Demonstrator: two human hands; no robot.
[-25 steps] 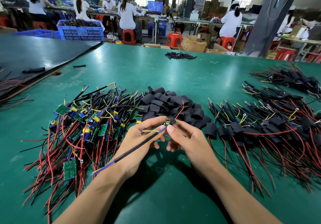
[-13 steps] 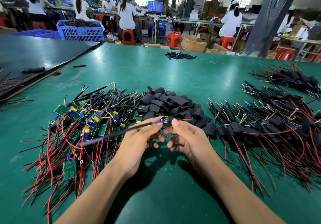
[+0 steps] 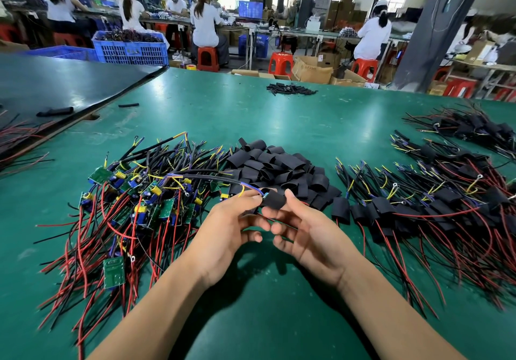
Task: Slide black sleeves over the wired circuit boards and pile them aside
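While the markings on the brown cardboard box [image 3: 312,69] beyond the green table [image 3: 251,113] are too blurred to read, the short black tubular sleeve [image 3: 275,201] sits between both hands' fingertips. The left hand [image 3: 223,231] pinches blue and yellow wires at the sleeve's left mouth. The right hand [image 3: 304,234] pinches the sleeve, thumb above and curled fingers beneath. Just behind lies a heap of loose black sleeves [image 3: 276,164].

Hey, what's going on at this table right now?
A person is sleeving a wired circuit board: the left hand pinches its wires while the right hand holds a black sleeve over the board. Bare boards lie heaped at left, loose sleeves in the middle, sleeved ones at right.
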